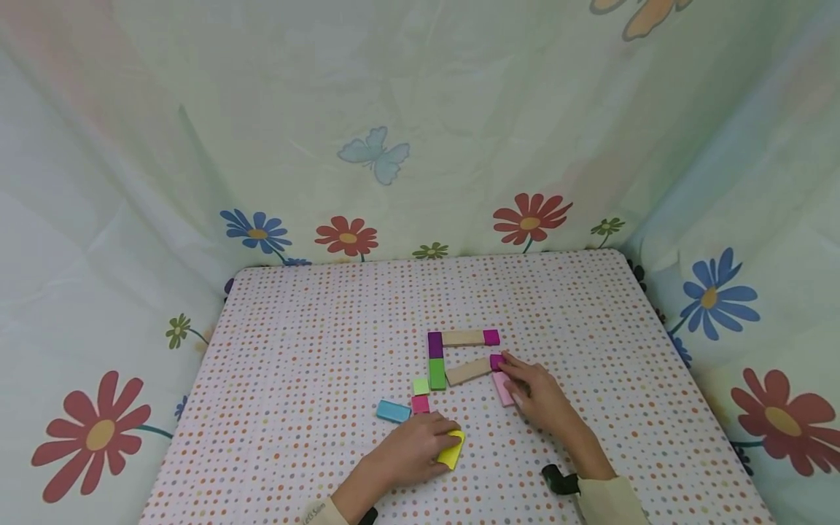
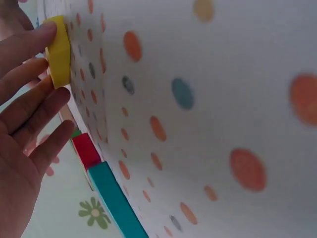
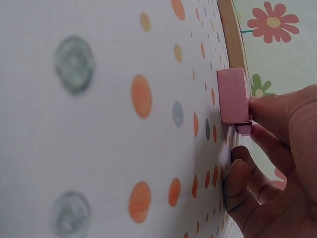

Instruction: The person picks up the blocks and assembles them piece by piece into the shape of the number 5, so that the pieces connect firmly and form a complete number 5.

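Note:
My left hand pinches a yellow block between thumb and fingers; in the left wrist view the yellow block is close to the dotted cloth. My right hand reaches in from the right. Its index finger touches a magenta block, and its thumb lies against a pink block. The right wrist view has the pink block lying on the cloth with the thumb tip at its side. A slanted wooden block meets the magenta block.
A purple block and a green block stand in line. From the purple one, another wooden block runs to a second magenta block. Light green, red-pink and blue blocks lie nearer the left hand.

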Demonstrator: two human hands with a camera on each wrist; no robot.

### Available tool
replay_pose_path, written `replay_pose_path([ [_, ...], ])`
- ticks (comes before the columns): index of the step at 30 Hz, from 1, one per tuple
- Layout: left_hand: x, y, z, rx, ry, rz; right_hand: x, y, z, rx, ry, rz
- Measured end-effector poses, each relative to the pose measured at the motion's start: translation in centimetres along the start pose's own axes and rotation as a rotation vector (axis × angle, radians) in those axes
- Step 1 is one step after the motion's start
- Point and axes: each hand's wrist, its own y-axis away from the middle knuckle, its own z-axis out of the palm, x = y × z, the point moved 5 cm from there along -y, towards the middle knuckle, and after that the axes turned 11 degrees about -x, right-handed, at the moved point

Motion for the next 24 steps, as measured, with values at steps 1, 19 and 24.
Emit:
replay_pose_path([
  [1,0.04,0.00,0.14,-0.002,0.001,-0.002,0.02,0.01,0.00,0.001,0.000,0.000],
  [19,-0.15,0.88,0.61,0.048,0.085,-0.139,-0.17,0.05,-0.13,-0.001,0.013,0.023],
  [24,-0.09,0.40,0.66,0.049,0.063,-0.126,-0.07,0.00,-0.02,0.002,0.008,0.028],
])
